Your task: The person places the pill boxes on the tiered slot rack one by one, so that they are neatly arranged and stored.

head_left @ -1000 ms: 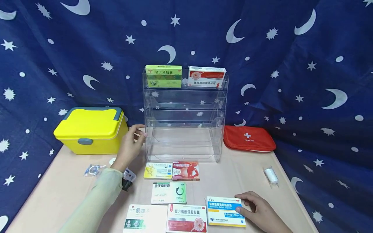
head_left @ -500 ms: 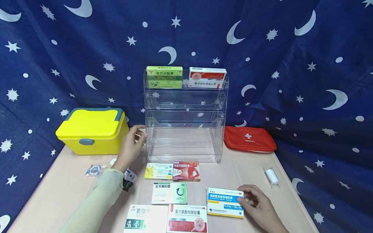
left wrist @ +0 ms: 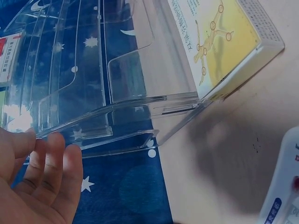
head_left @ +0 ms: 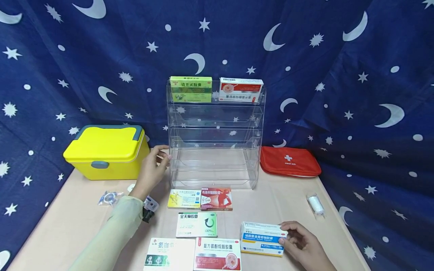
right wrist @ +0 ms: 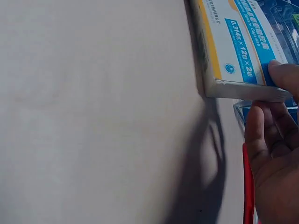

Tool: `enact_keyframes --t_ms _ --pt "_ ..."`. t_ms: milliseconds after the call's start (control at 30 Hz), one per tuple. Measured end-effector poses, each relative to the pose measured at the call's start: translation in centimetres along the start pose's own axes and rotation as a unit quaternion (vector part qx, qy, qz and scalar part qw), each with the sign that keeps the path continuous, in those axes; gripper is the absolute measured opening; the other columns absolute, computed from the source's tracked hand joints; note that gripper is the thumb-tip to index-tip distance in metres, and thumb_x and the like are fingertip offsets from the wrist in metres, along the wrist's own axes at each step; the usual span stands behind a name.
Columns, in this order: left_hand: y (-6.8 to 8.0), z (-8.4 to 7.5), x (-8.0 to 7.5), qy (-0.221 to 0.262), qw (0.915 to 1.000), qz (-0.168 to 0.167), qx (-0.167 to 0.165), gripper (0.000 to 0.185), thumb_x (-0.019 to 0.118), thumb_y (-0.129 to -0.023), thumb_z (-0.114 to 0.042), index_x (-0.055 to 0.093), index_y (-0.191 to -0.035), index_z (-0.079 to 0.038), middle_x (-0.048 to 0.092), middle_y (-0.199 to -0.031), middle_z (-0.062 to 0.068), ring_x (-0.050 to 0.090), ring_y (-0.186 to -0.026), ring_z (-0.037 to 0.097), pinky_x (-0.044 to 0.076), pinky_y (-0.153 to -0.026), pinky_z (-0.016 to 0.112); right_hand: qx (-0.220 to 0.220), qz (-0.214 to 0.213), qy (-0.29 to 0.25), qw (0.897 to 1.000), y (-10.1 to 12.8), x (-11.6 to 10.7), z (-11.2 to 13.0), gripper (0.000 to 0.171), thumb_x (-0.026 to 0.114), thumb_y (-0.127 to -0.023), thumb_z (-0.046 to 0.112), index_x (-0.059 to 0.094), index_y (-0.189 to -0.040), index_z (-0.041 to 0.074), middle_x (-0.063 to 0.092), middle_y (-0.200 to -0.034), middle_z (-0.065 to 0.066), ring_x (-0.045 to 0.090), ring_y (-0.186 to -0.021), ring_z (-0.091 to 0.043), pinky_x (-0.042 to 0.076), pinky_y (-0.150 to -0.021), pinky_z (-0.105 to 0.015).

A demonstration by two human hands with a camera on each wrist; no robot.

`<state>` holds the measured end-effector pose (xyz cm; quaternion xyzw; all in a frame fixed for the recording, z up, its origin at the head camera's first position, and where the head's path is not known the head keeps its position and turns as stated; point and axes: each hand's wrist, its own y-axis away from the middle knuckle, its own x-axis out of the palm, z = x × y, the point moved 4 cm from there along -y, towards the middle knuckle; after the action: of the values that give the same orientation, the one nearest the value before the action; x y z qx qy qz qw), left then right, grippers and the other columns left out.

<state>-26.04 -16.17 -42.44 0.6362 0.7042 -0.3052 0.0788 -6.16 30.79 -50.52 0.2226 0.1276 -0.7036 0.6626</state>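
My right hand pinches the right end of a blue-and-white medicine box, thumb on its printed face. The box is tilted, its far edge raised and its narrow top side showing. In the right wrist view, fingers lie under the box's end. My left hand holds the left side edge of a clear tiered display rack between thumb and fingertips. In the rack's top tier stand a green medicine box and a red-and-white one, the latter with its print upside down.
Before the rack lie a yellow box, a red box, a green-and-white box and two larger front boxes. A yellow case stands left. A red first-aid pouch and a wrapped roll are at right.
The right hand has slid the blue-and-white box slightly away from the front edge, then tilted it so its top side shows. The left hand stays at the rack.
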Motion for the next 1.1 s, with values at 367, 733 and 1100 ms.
enact_keyframes --t_ms 367,733,1100 --pt "0.1 0.1 0.1 -0.001 1.0000 -0.001 -0.008 0.033 0.065 -0.101 -0.011 0.058 -0.133 -0.007 0.064 -0.096 0.010 0.064 -0.079 0.025 0.056 -0.066 0.028 -0.258 0.013 -0.026 0.966 -6.0 -1.6 6.5 0.033 0.079 -0.082 -0.010 0.069 -0.108 0.008 0.065 -0.117 -0.011 0.062 -0.107 -0.011 0.056 -0.072 -0.024" --pt "-0.1 -0.2 -0.3 -0.012 0.9999 0.007 0.003 0.034 0.065 -0.101 -0.012 0.058 -0.134 -0.007 0.064 -0.097 0.010 0.065 -0.077 0.025 0.055 -0.065 0.033 -0.352 0.024 -0.046 0.935 -13.6 1.0 19.7 0.025 0.077 -0.082 -0.013 0.071 -0.105 -0.004 0.065 -0.113 -0.017 0.061 -0.093 -0.014 0.051 -0.068 -0.024" --pt "-0.1 0.0 -0.1 -0.005 1.0000 0.003 0.001 0.032 0.064 -0.101 -0.009 0.058 -0.133 -0.007 0.064 -0.095 0.009 0.065 -0.077 0.025 0.054 -0.063 0.032 -0.363 -0.011 -0.089 0.927 -20.0 3.3 30.0 0.027 0.075 -0.092 0.003 0.068 -0.118 -0.002 0.068 -0.116 -0.010 0.063 -0.100 -0.018 0.054 -0.081 -0.029"
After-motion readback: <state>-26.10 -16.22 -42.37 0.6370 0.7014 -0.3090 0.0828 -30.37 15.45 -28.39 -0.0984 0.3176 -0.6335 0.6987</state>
